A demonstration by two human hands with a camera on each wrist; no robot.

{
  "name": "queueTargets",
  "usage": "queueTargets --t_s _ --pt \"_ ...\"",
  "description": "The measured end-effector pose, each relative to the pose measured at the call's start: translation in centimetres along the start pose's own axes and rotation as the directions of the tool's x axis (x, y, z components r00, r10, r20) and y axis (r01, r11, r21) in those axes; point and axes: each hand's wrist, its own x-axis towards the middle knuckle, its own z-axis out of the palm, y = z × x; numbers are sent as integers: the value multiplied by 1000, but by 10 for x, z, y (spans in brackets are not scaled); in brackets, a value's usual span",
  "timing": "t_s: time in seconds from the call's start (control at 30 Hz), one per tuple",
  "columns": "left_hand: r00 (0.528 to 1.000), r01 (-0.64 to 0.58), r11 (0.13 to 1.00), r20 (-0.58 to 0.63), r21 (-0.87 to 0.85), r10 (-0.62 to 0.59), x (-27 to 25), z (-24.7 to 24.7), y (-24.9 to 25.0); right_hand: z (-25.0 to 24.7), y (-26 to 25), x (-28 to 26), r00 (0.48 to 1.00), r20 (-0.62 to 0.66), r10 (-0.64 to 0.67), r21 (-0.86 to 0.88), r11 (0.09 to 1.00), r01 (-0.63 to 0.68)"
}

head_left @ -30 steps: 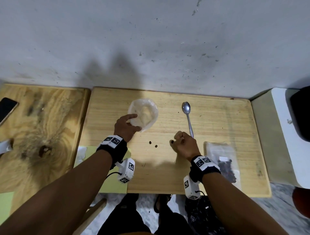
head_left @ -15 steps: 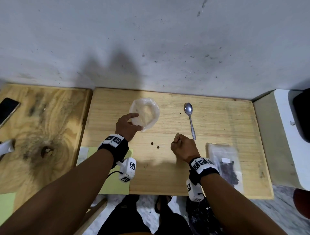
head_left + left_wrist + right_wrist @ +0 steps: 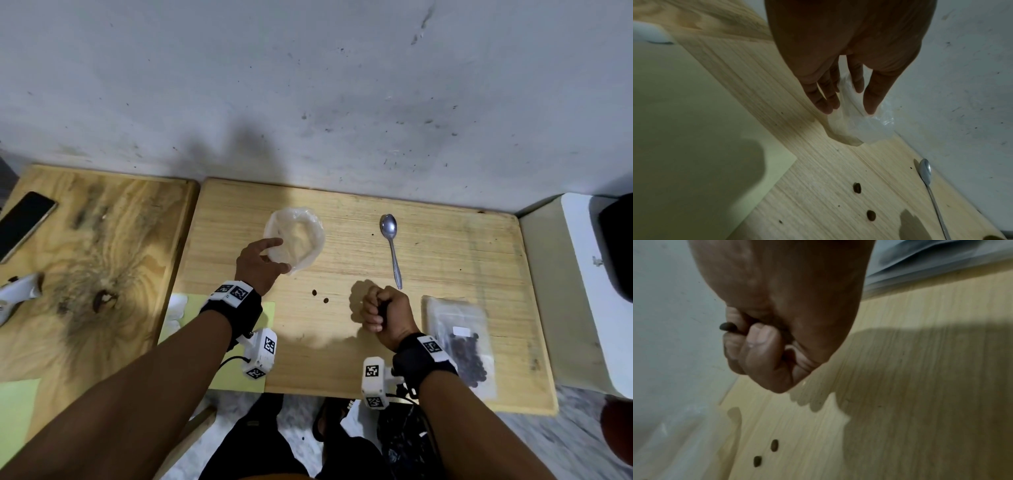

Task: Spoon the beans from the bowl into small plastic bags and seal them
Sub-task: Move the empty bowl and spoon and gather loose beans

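Note:
A clear, crinkled plastic bag point(image 3: 301, 236) lies spread open and round on the light wooden table point(image 3: 445, 260). My left hand point(image 3: 281, 255) pinches its near edge between thumb and fingers, as the left wrist view shows at the left hand point(image 3: 847, 110) and the bag point(image 3: 865, 128). My right hand point(image 3: 375, 308) is curled into a fist above the table and holds a dark bean point(image 3: 728, 326) among its fingers. Two loose beans point(image 3: 314, 292) point(image 3: 325, 300) lie between my hands. A metal spoon point(image 3: 392, 250) lies untouched beyond my right hand. At the right lies a flat bag of beans point(image 3: 460, 346).
A pale green sheet point(image 3: 195, 308) sits under my left wrist at the table's near left corner. A darker wooden table point(image 3: 85, 274) on the left carries a phone point(image 3: 24, 224) and a white wrapper point(image 3: 19, 294). A white block point(image 3: 582, 291) borders the right; a wall stands behind.
My right hand has lifted off the table and pulled back toward me, its fist turned and still curled. The left hand has stayed on the bag's edge.

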Motion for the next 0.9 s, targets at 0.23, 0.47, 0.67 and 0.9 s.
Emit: queueTargets --t_s 0.23,0.47,0.67,0.9 --pt "1000 -3 1000 -2 11 3 0 -6 -6 26 4 4 983 -105 -148 -415 905 91" --pt "1000 20 1000 4 2 -20 2 -10 -11 33 30 23 929 64 -365 -922 334 195" --pt "1000 27 1000 6 6 -27 4 -16 -16 35 35 31 907 121 -404 -978 105 178" --pt "1000 25 1000 15 -2 -25 6 -21 -11 42 35 26 945 13 -327 -853 490 181"
